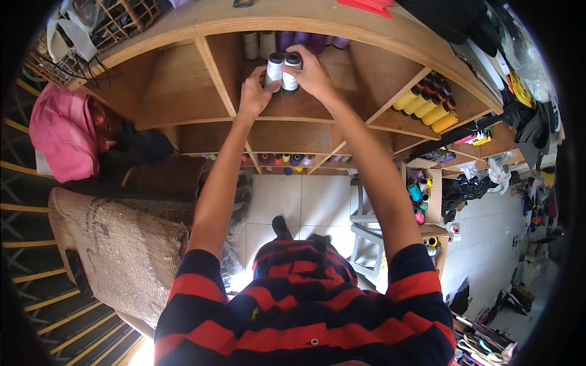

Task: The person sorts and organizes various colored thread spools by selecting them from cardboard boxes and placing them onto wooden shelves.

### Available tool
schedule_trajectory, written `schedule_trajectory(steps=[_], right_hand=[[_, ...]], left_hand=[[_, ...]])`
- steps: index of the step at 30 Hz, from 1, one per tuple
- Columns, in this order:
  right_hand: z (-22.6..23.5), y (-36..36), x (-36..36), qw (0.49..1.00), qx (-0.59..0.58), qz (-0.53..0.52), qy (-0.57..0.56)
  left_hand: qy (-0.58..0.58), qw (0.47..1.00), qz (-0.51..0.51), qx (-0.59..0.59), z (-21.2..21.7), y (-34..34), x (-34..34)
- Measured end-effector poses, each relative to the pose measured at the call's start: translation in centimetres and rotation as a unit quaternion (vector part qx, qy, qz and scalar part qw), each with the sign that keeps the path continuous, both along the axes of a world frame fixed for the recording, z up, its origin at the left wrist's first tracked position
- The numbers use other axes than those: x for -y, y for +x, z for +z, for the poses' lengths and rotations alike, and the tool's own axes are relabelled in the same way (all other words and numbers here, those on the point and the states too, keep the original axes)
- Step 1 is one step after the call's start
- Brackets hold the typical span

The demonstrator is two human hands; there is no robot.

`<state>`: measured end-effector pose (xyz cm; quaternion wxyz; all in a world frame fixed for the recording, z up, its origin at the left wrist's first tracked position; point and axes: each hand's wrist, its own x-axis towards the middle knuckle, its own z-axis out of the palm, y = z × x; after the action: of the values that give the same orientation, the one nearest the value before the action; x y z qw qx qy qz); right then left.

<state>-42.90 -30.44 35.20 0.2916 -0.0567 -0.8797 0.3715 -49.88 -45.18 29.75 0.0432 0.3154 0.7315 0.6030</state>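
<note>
Two white thread spools (282,73) with black ends stand side by side in a wooden shelf compartment (342,82). My left hand (254,93) is closed around the left spool. With its fingers around the other one, my right hand (311,74) grips the right spool. The two spools touch or nearly touch. Behind them, at the back of the same compartment, stand purple spools (317,41) and pale grey spools (259,44).
Yellow and orange spools (430,107) fill the compartment to the right. Lower shelves hold several coloured spools (287,160). A cardboard box (432,201) of spools and a grey plastic stool (366,250) stand at right. Pink cloth (67,134) and a rolled brown mat (116,244) lie left.
</note>
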Motion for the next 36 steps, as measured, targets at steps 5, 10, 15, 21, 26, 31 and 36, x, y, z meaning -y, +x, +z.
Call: schedule_trajectory(steps=[5, 10, 15, 21, 26, 31, 36], right_hand=[[0.0, 0.8, 0.9, 0.986, -0.058, 0.001, 0.159], [0.6, 1.8, 2.2, 0.946, -0.051, -0.053, 0.316], [1.9, 2.2, 3.9, 0.924, 0.045, -0.088, 0.368], [3.6, 1.9, 5.0, 0.905, 0.087, -0.073, 0.411], [3.1, 2.6, 3.3, 0.91, 0.116, -0.035, 0.397], [3.3, 1.5, 3.6, 0.936, 0.141, 0.023, 0.32], [3.2, 1.1, 2.9, 0.992, 0.116, 0.048, 0.01]], left_hand=[[-0.034, 0.998, 0.005, -0.05, -0.2, -0.4, 0.4], [-0.105, 0.993, -0.012, -0.062, 2.1, 0.2, 0.7], [-0.097, 0.993, -0.028, -0.066, 1.9, -0.7, 0.8], [-0.022, 0.999, -0.023, -0.038, 0.6, -2.5, 1.6], [0.043, 0.994, 0.032, -0.094, 4.7, -1.8, -0.6], [-0.03, 0.994, 0.058, -0.088, 6.5, -7.6, -3.6], [-0.089, 0.962, 0.04, -0.256, 5.5, -10.9, -6.9]])
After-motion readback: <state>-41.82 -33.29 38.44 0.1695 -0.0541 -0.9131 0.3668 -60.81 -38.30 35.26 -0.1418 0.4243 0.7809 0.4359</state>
